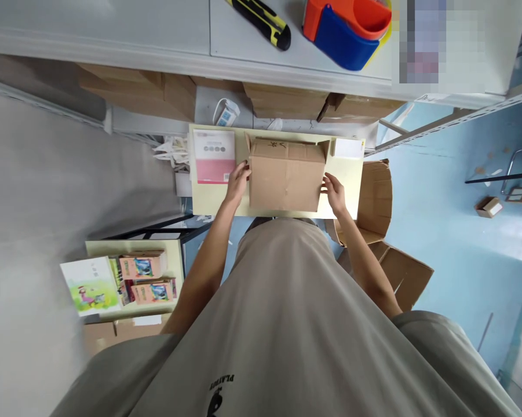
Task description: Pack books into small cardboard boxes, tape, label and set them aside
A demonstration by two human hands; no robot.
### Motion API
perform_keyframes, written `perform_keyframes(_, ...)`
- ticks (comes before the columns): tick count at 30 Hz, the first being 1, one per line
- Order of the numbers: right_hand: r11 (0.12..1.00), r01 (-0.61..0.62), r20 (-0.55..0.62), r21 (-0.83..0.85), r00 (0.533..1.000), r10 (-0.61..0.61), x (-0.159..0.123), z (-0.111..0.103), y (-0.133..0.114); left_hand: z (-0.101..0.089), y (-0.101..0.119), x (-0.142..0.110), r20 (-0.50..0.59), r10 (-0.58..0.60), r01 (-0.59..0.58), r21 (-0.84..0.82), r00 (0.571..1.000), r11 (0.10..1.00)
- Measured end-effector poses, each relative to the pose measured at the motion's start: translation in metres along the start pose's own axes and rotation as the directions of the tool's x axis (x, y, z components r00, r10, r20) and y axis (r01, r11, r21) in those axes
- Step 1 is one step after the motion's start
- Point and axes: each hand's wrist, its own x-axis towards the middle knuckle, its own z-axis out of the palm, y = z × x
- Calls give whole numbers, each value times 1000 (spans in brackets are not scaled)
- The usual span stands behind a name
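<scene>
**Pale surface (351,176) carrying a brown box (284,179)**

The box is lying across the middle of the surface, showing a broad, plain face with a faint central crease. Flaps are sticking out at its far corners, and dark marks are showing along its far strip. Left of it, a white-and-pink booklet (213,155) is lying flat. The left hand (238,182) is bending its fingers at the box's left edge; whether they are pinching, I cannot tell. The right hand (335,194) is holding its fingers slightly spread beside the right edge.
</scene>
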Motion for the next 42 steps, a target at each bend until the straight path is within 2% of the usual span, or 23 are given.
perform_keyframes(4,992,124,-57,-4,991,-124,-36,-15,-15,-18,20,-32,-67,-43,35,-116,997,993)
perform_keyframes(7,981,194,-80,-22,977,-196,-49,-23,-19,-28,31,-49,-113,-46,36,-94,992,995)
perform_keyframes(9,976,209,-81,-59,974,-213,-50,-23,-17,-29,32,-54,-91,-35,30,-56,995,998)
perform_keyframes(12,976,203,-63,-77,976,-208,-38,-14,-6,-23,24,-52,-21,-52,52,-8,998,999)
perform_keyframes(17,992,122,-1,-38,993,-122,1,9,20,5,4,-35,-13,-226,225,-72,974,972)
perform_keyframes(20,997,42,-12,-58,999,-43,16,11,34,12,1,-32,-10,-199,199,-49,980,979)
perform_keyframes(24,969,-113,-79,-221,992,98,17,10,51,6,6,-42,-173,-106,109,3,979,994)
perform_keyframes(28,863,-220,-4,-454,969,245,13,38,61,10,11,-61,-284,-121,153,91,951,984)
perform_keyframes(31,792,-251,-69,-557,964,258,13,68,66,23,17,-78,-404,-85,169,176,911,970)
perform_keyframes(34,788,-237,-97,-568,970,222,13,87,70,34,32,-96,-517,76,94,296,852,950)
perform_keyframes(35,805,-233,-89,-546,971,221,13,91,72,37,39,-101,-509,137,58,349,850,935)
perform_keyframes(37,841,-237,-72,-487,970,231,14,93,75,41,54,-107,-405,254,-43,462,878,886)
perform_keyframes(39,867,-250,-60,-432,967,248,17,93,79,46,69,-107,-234,365,-186,553,901,812)
perform_keyframes(42,892,-279,-23,-355,957,290,25,87,85,57,82,-97,11,472,-380,608,882,697)
